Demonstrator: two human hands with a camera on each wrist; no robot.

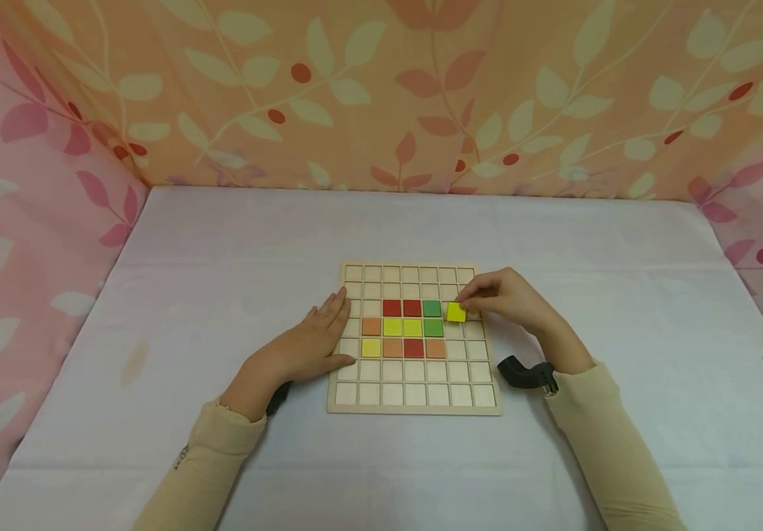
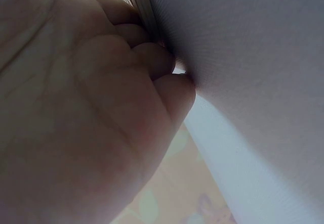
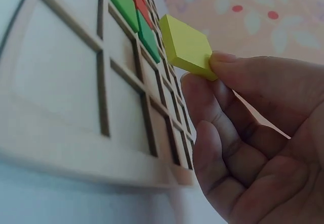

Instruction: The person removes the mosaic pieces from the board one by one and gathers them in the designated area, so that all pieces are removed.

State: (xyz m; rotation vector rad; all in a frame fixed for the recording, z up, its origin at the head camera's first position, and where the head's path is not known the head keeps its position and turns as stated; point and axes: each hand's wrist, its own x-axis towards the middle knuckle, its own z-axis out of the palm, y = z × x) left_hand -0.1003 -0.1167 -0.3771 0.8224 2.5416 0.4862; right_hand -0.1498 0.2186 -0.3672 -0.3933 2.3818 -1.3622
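A wooden grid board [image 1: 415, 411] lies in the middle of the table. Red, green, orange and yellow square tiles fill several cells in its middle rows. Against the board's left edge rests my left hand [image 1: 311, 341], fingers extended and thumb near the lower rows; the left wrist view shows its palm side, with the fingertips at the board's side. My right hand [image 1: 513, 301] pinches a yellow square tile [image 1: 455, 313] between thumb and fingers, at the right part of the grid. In the right wrist view, this tile [image 3: 188, 46] is tilted and held by one corner, beside green tiles [image 3: 123, 4].
A white cloth [image 1: 235, 243] covers the table. Patterned curtains [image 1: 355, 96] stand along the back and both sides. A black wrist mount [image 1: 524, 374] sticks out from the right sleeve, close to the board's right edge.
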